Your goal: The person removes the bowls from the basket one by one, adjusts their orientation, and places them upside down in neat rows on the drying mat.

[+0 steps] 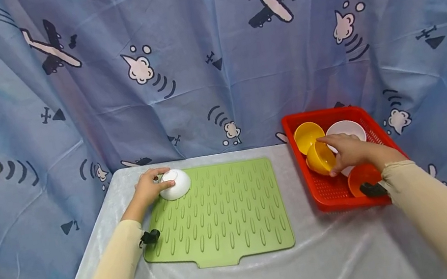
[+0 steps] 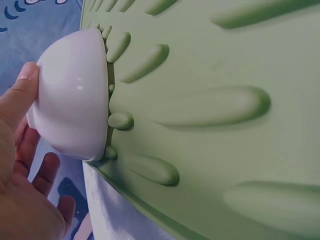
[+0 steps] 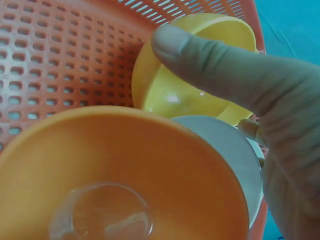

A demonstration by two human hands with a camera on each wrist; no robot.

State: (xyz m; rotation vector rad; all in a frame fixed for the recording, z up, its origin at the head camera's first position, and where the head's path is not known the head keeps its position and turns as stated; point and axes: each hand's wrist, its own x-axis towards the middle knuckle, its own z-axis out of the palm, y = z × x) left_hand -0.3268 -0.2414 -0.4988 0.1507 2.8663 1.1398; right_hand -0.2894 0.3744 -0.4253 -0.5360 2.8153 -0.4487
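Note:
A white bowl lies upside down at the back left corner of the green drying mat. My left hand holds it near its base, thumb on one side; in the left wrist view the bowl's rim lies along the mat's raised ribs. My right hand reaches into the red basket and grips a tilted yellow bowl by its rim. In the right wrist view the thumb lies across the yellow bowl, and the other fingers are mostly hidden.
Also in the basket are another yellow bowl at the back, a white bowl and an orange bowl near the front. A pale cloth covers the table. Behind it hangs a blue curtain printed with planes.

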